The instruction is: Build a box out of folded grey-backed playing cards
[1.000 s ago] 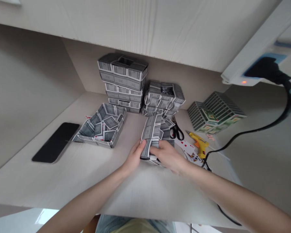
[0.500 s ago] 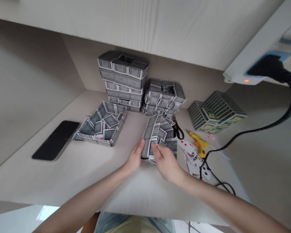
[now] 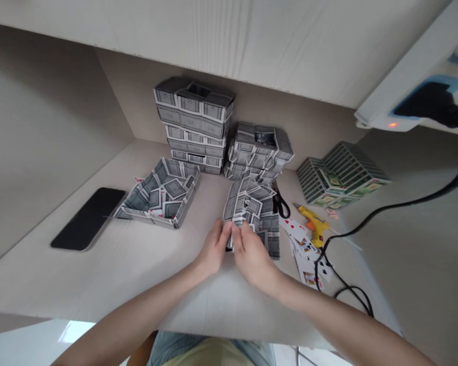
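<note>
In the head view, a box made of grey-backed playing cards [image 3: 254,206] rests in front of me, its inside lined with overlapping cards. My left hand [image 3: 212,248] grips the near left corner of its wall. Right beside it, my right hand [image 3: 252,254] pinches the same wall, thumb on the rim. Both thumbs nearly touch. The fingertips on the far side of the wall are hidden. To the right of the box lie loose playing cards [image 3: 305,249] and a yellow glue gun [image 3: 315,223].
An open card tray [image 3: 187,203] and a black phone [image 3: 87,218] lie left. Two stacks of card-built boxes, a taller stack [image 3: 194,119] and a shorter stack [image 3: 259,150], stand behind. A black cable [image 3: 389,206] runs from a power strip [image 3: 408,114]; a shelf [image 3: 213,46] hangs low above.
My right hand has moved slightly left and down along the wall, up against my left hand. The left wall of the box now leans a little differently, and its near end shows less.
</note>
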### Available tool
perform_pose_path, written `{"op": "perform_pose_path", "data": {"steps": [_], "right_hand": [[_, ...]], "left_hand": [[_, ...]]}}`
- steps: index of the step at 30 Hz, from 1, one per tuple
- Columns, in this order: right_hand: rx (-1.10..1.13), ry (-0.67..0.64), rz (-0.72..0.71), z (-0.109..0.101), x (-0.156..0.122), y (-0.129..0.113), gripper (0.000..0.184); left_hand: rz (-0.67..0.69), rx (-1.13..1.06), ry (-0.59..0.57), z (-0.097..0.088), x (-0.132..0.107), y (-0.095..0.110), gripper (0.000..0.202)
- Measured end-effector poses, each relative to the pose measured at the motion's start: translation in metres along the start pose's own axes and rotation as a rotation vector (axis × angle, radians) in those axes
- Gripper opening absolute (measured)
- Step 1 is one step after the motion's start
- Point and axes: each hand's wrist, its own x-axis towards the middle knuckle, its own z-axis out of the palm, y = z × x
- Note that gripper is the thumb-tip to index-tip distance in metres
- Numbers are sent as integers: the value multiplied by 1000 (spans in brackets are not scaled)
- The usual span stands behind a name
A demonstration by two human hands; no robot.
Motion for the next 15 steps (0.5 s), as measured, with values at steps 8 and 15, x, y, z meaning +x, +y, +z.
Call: {"op": "perform_pose_path", "data": {"steps": [8,15], "right_hand": [[355,-348,172,-26,5,-17,58],[223,-444,-269,-40,8,3,29]], "left_hand": [[-10,-60,-60,-1,16,-8,41],[-35,-120,79,-19,31,2,46]]}}
